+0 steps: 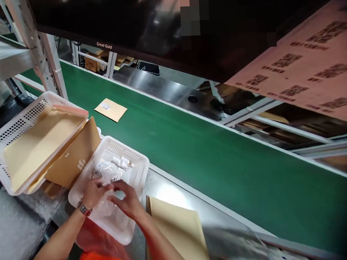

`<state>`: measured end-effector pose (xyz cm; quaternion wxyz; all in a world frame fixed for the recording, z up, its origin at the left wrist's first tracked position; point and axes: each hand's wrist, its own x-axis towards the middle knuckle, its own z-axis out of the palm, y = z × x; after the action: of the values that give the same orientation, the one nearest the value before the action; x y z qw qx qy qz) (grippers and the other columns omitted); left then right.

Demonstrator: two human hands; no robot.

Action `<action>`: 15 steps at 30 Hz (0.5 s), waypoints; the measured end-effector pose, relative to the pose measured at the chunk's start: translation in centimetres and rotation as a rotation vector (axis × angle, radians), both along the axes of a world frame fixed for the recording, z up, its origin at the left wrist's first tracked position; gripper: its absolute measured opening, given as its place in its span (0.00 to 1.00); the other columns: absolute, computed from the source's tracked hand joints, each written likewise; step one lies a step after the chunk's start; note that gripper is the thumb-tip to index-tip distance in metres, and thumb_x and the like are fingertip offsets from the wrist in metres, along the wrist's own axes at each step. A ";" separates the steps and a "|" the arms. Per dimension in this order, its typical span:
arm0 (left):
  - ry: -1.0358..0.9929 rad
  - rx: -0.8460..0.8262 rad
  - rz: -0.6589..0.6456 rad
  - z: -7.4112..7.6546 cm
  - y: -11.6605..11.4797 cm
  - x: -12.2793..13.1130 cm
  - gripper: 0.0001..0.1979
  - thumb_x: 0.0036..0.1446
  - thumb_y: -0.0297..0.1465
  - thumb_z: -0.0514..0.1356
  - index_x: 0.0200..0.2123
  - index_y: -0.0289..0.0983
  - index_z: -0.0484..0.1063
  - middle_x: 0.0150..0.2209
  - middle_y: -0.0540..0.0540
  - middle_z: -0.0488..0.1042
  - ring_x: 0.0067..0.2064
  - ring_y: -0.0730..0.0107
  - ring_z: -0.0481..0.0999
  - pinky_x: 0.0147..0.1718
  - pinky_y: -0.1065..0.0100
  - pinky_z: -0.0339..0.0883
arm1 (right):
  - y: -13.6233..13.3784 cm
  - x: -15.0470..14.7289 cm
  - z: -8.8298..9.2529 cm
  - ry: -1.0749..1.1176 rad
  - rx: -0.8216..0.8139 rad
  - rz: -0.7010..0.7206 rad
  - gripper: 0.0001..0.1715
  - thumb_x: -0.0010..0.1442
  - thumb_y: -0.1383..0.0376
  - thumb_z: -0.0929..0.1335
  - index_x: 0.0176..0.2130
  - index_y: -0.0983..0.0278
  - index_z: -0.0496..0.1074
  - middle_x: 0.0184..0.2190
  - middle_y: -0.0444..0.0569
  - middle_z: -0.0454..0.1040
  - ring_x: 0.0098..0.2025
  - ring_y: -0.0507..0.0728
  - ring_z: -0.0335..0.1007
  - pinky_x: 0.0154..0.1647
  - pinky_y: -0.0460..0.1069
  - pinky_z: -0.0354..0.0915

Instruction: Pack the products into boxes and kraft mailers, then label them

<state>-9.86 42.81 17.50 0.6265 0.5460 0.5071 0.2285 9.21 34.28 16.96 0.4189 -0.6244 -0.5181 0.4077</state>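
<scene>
In front of me stands a white plastic basket [125,236] with small white items in clear plastic packaging [124,162] inside. My left hand [93,193], with a watch on the wrist, is over the basket, its fingers bent and pinched on a clear plastic bag [108,171]. Beside it, my right hand [127,199] reaches over the same basket. Its thumb and fingers are apart near the clear plastic, and I see no firm hold there. The fingertips of both hands nearly meet.
A green conveyor belt [191,144] runs past, carrying a padded envelope [111,109]. At left, another white basket [16,127] holds large envelopes [41,139], next to cardboard [77,157]. A yellow envelope [177,225] lies at right. Bubble wrap [17,229] is lower left; a monitor [128,24] hangs overhead.
</scene>
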 end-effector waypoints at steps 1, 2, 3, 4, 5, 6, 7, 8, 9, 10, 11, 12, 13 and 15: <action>0.027 0.045 0.006 0.0 0.0 -0.2 0.29 0.49 0.62 0.68 0.24 0.43 0.69 0.23 0.49 0.69 0.28 0.66 0.64 0.30 0.62 0.60 | 0.5 -0.2 -0.5 -0.014 -0.016 0.039 0.14 0.63 0.50 0.78 0.41 0.56 0.85 0.38 0.50 0.85 0.41 0.63 0.79 0.47 0.59 0.75; 0.057 0.089 0.033 -0.2 0.0 -0.5 0.29 0.52 0.63 0.66 0.23 0.44 0.68 0.22 0.49 0.68 0.28 0.65 0.64 0.30 0.61 0.61 | 1.2 -0.1 -1.1 -0.027 -0.035 0.026 0.14 0.67 0.50 0.75 0.39 0.57 0.84 0.36 0.50 0.84 0.39 0.62 0.79 0.46 0.58 0.75; 0.086 0.122 0.073 -0.4 0.0 -0.9 0.30 0.55 0.64 0.64 0.22 0.44 0.66 0.22 0.49 0.67 0.28 0.65 0.64 0.31 0.61 0.61 | 2.1 0.4 -1.7 -0.045 -0.056 -0.021 0.16 0.70 0.50 0.72 0.40 0.58 0.84 0.37 0.50 0.85 0.39 0.62 0.79 0.44 0.58 0.75; 0.113 0.145 0.116 -0.6 0.1 -1.5 0.31 0.58 0.65 0.62 0.22 0.45 0.64 0.22 0.49 0.67 0.28 0.65 0.64 0.30 0.61 0.61 | 3.2 1.1 -2.4 -0.084 -0.077 -0.074 0.17 0.71 0.51 0.70 0.45 0.59 0.84 0.41 0.52 0.85 0.40 0.62 0.80 0.44 0.57 0.75; 0.138 0.160 0.156 -0.9 0.2 -2.0 0.33 0.60 0.67 0.59 0.22 0.45 0.64 0.21 0.49 0.66 0.28 0.65 0.64 0.30 0.62 0.61 | 4.4 1.9 -3.1 -0.168 -0.107 -0.109 0.19 0.73 0.53 0.68 0.51 0.60 0.83 0.47 0.54 0.86 0.43 0.63 0.81 0.45 0.57 0.76; 0.154 0.165 0.184 -1.1 0.3 -2.5 0.34 0.62 0.68 0.57 0.23 0.45 0.65 0.21 0.50 0.66 0.27 0.65 0.65 0.30 0.62 0.61 | 5.7 2.7 -3.7 -0.288 -0.140 -0.121 0.21 0.74 0.56 0.67 0.58 0.61 0.81 0.55 0.57 0.84 0.48 0.63 0.81 0.48 0.58 0.76; 0.164 0.161 0.202 -1.3 0.4 -2.9 0.35 0.63 0.70 0.54 0.24 0.45 0.67 0.21 0.50 0.66 0.27 0.64 0.66 0.30 0.62 0.62 | 7.0 3.4 -4.3 -0.427 -0.176 -0.116 0.24 0.74 0.61 0.65 0.64 0.63 0.77 0.62 0.60 0.81 0.54 0.64 0.80 0.53 0.58 0.76; 0.173 0.157 0.207 -1.5 0.5 -3.3 0.37 0.63 0.71 0.52 0.25 0.45 0.68 0.21 0.50 0.66 0.26 0.63 0.67 0.29 0.62 0.62 | 8.3 4.0 -4.8 -0.566 -0.214 -0.095 0.27 0.73 0.65 0.64 0.68 0.64 0.74 0.66 0.63 0.78 0.59 0.65 0.78 0.58 0.59 0.74; 0.185 0.160 0.206 -1.5 0.6 -3.5 0.38 0.64 0.72 0.50 0.26 0.45 0.69 0.20 0.49 0.67 0.26 0.62 0.68 0.29 0.62 0.62 | 9.5 4.3 -5.2 -0.681 -0.253 -0.060 0.30 0.72 0.69 0.64 0.70 0.66 0.72 0.68 0.64 0.76 0.62 0.66 0.75 0.63 0.60 0.71; 0.200 0.176 0.202 -1.5 0.7 -3.6 0.38 0.64 0.71 0.49 0.25 0.45 0.69 0.20 0.49 0.67 0.26 0.61 0.70 0.29 0.61 0.63 | 10.5 4.4 -5.5 -0.757 -0.286 -0.023 0.31 0.71 0.72 0.65 0.70 0.67 0.71 0.67 0.66 0.76 0.64 0.67 0.73 0.66 0.61 0.69; 0.218 0.200 0.196 -1.5 0.8 -3.6 0.38 0.65 0.70 0.49 0.25 0.44 0.69 0.20 0.48 0.68 0.26 0.59 0.71 0.30 0.60 0.64 | 11.4 4.4 -5.8 -0.795 -0.307 0.007 0.30 0.70 0.73 0.66 0.69 0.68 0.72 0.65 0.66 0.77 0.64 0.68 0.71 0.67 0.61 0.67; 0.238 0.229 0.188 -1.5 0.9 -3.6 0.37 0.66 0.69 0.48 0.25 0.44 0.70 0.20 0.46 0.70 0.26 0.57 0.73 0.31 0.59 0.65 | 12.0 4.2 -6.1 -0.810 -0.318 0.031 0.28 0.69 0.74 0.67 0.66 0.69 0.74 0.62 0.67 0.79 0.63 0.68 0.71 0.66 0.61 0.66; 0.258 0.256 0.183 -1.4 0.9 -3.6 0.37 0.67 0.67 0.48 0.25 0.44 0.72 0.21 0.44 0.72 0.28 0.55 0.75 0.33 0.58 0.66 | 12.5 4.1 -6.2 -0.828 -0.328 0.049 0.24 0.69 0.74 0.67 0.62 0.70 0.76 0.59 0.67 0.79 0.62 0.68 0.71 0.65 0.61 0.66; 0.286 0.292 0.170 -1.4 1.0 -3.5 0.35 0.69 0.64 0.48 0.26 0.43 0.75 0.23 0.41 0.77 0.30 0.51 0.79 0.36 0.56 0.69 | 13.0 3.7 -6.2 -0.840 -0.335 0.055 0.17 0.69 0.75 0.67 0.54 0.71 0.79 0.56 0.69 0.79 0.61 0.69 0.71 0.63 0.60 0.65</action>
<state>-13.33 43.83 16.08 0.4407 0.6131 0.5966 0.2719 12.95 47.31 10.76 0.0545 -0.7807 -0.5867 0.2081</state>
